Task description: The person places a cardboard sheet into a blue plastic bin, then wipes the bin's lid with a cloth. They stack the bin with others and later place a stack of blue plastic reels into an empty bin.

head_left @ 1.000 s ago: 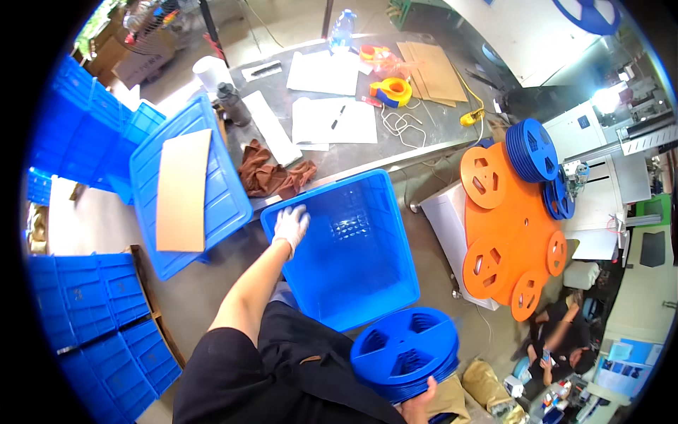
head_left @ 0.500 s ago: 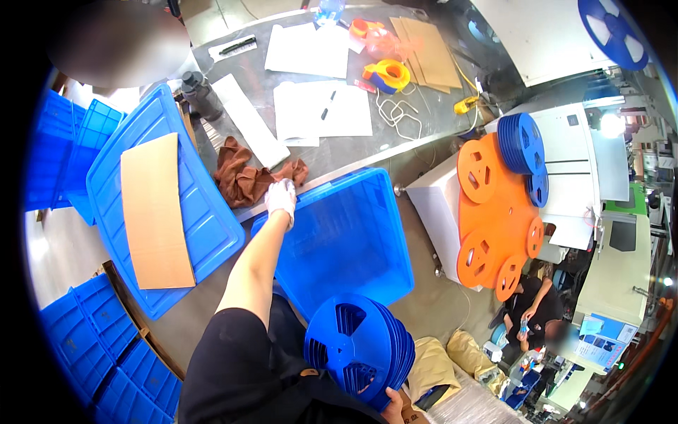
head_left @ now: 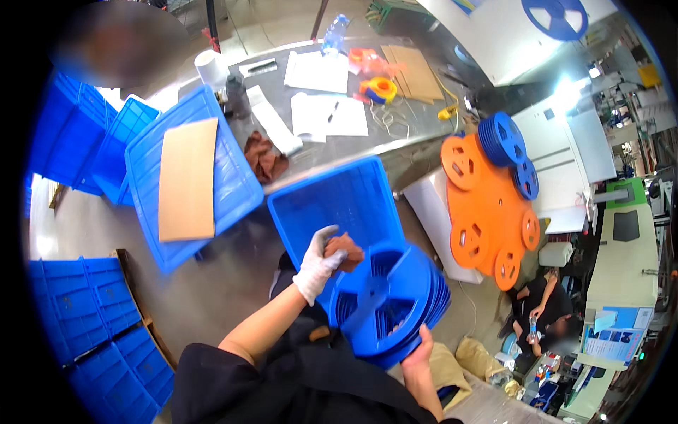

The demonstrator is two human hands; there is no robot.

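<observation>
My left hand (head_left: 319,265), in a white glove, pinches a small brown cloth (head_left: 347,252) just above the upper rim of a stack of blue plastic reels (head_left: 415,277). The stack is tilted against my body. My bare right hand (head_left: 421,355) supports it from the lower right, thumb on its edge and some fingers hidden behind the spokes. Beyond the reels an open blue bin (head_left: 335,205) leans against the table's front edge. A larger crumpled brown cloth (head_left: 264,159) lies on the table edge.
The grey table (head_left: 275,60) holds papers, a pen, tape rolls, cardboard sheets and bottles. At left, a blue lid (head_left: 233,184) bears a cardboard piece (head_left: 187,180); blue crates (head_left: 85,304) are stacked. On the right stands an orange reel rack (head_left: 480,205). Another person (head_left: 544,304) sits farther right.
My left hand has come back from the table edge to the reels, bringing a small brown cloth. The reel stack, still in my right hand, has shifted up and right.
</observation>
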